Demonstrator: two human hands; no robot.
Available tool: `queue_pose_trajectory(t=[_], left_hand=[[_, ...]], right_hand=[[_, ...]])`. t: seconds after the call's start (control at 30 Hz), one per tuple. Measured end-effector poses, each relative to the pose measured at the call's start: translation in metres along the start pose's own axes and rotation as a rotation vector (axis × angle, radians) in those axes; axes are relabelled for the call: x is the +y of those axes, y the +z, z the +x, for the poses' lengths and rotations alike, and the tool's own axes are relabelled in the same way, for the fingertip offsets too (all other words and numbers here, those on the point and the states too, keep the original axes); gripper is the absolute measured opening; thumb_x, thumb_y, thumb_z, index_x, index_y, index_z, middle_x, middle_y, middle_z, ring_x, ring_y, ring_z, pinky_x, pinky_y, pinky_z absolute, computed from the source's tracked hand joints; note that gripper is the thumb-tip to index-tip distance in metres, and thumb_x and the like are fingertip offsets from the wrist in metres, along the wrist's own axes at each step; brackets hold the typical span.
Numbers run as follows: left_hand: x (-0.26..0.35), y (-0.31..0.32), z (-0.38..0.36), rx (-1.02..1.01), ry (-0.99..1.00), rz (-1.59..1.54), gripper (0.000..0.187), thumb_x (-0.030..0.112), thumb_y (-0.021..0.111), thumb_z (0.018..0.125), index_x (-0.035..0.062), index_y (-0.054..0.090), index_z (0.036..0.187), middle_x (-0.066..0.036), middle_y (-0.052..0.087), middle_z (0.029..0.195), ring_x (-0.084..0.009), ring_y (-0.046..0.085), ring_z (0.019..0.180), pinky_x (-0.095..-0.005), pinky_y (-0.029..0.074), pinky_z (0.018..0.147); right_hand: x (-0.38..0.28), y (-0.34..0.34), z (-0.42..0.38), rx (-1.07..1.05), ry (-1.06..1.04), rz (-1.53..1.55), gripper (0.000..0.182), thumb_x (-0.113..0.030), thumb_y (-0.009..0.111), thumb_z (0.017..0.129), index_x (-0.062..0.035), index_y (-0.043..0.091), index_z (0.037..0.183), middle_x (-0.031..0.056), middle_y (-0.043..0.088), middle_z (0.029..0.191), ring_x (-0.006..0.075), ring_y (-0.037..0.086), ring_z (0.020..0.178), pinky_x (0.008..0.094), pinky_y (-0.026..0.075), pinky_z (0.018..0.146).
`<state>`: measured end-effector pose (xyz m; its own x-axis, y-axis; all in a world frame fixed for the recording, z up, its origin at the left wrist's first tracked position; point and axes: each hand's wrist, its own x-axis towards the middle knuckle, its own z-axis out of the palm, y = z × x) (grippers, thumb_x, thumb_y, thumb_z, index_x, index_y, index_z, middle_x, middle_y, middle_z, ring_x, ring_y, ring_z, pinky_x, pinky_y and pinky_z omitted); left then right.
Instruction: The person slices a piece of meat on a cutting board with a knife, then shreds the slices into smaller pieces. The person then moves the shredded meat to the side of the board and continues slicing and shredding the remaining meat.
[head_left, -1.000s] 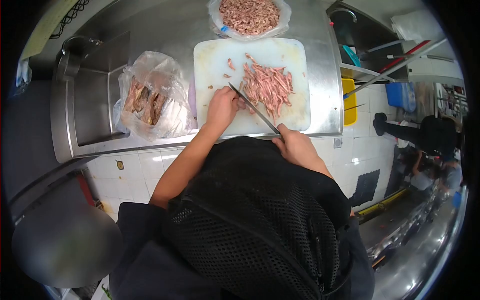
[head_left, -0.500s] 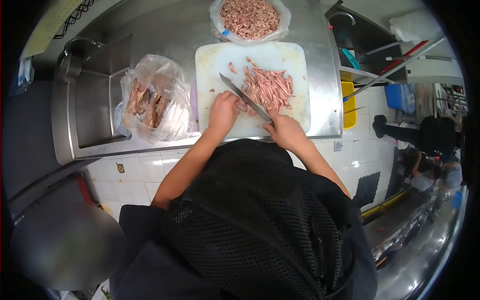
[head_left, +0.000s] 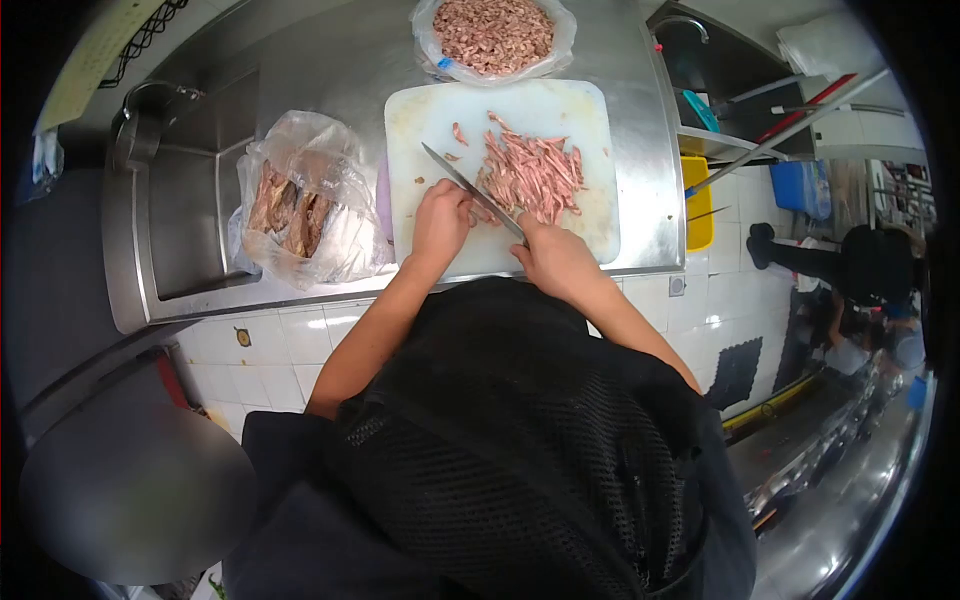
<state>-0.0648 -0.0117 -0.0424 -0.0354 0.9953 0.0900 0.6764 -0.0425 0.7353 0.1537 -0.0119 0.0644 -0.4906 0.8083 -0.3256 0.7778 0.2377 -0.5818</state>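
A white cutting board point(head_left: 410, 120) carries a loose pile of pink meat strips point(head_left: 535, 175). My right hand point(head_left: 556, 258) is closed around the handle of a long knife point(head_left: 468, 188), whose blade slants up and left across the board, its tip past my left hand. Curled fingers of my left hand point(head_left: 441, 218) press on some meat strips close to the blade's left side; the fingertips are partly hidden. A few small scraps point(head_left: 459, 133) lie apart from the pile.
Behind the board sits a clear bag of diced meat point(head_left: 492, 38). To the left, an open plastic bag point(head_left: 335, 170) holds larger dark meat pieces point(head_left: 290, 210) beside a steel sink point(head_left: 190, 225). A yellow bin point(head_left: 698, 205) stands right of the counter; another person point(head_left: 870, 265) is farther right.
The knife and my right hand have shifted a little to the left and up. My left hand has moved slightly left, still closed near the blade.
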Motion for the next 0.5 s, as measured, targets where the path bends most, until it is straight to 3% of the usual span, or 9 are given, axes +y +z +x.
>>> queue_pose_trajectory(t=[0.1, 0.17, 0.3, 0.5], left_hand=[[0.005, -0.002, -0.003, 0.097, -0.064, -0.075, 0.006, -0.001, 0.068, 0.088, -0.0017, 0.073, 0.089, -0.016, 0.066, 0.095, -0.0376, 0.063, 0.096, -0.0466, 0.053, 0.085], [0.005, -0.004, -0.009, 0.097, 0.013, 0.027, 0.005, -0.001, 0.068, 0.089, -0.0013, 0.073, 0.09, -0.015, 0.066, 0.096, -0.0379, 0.063, 0.096, -0.0466, 0.053, 0.086], [0.002, 0.001, -0.008, 0.128, 0.05, 0.002, 0.005, 0.0, 0.068, 0.09, -0.001, 0.073, 0.09, -0.015, 0.066, 0.098, -0.0381, 0.063, 0.097, -0.047, 0.053, 0.086], [-0.001, 0.0, -0.007, 0.071, -0.003, 0.01, 0.004, 0.0, 0.068, 0.089, -0.0015, 0.072, 0.09, -0.015, 0.066, 0.099, -0.038, 0.063, 0.096, -0.0475, 0.053, 0.087]], right_hand=[[-0.008, -0.016, -0.028, -0.092, 0.047, -0.046, 0.027, -0.019, 0.067, 0.099, 0.0018, 0.054, 0.112, 0.0305, 0.071, 0.089, 0.052, 0.069, 0.088, 0.06, 0.052, 0.078], [0.001, -0.013, -0.033, -0.162, 0.071, -0.071, 0.027, -0.018, 0.067, 0.099, 0.0019, 0.054, 0.112, 0.0305, 0.071, 0.089, 0.0521, 0.068, 0.088, 0.0602, 0.052, 0.078], [0.036, 0.049, -0.014, -0.057, 0.037, 0.024, 0.028, -0.018, 0.068, 0.099, 0.0019, 0.054, 0.113, 0.0308, 0.07, 0.089, 0.0528, 0.068, 0.089, 0.0605, 0.053, 0.08], [0.012, 0.018, 0.008, 0.035, -0.044, 0.054, 0.029, -0.018, 0.069, 0.098, 0.0019, 0.054, 0.113, 0.0312, 0.071, 0.091, 0.0529, 0.068, 0.089, 0.0604, 0.053, 0.079]])
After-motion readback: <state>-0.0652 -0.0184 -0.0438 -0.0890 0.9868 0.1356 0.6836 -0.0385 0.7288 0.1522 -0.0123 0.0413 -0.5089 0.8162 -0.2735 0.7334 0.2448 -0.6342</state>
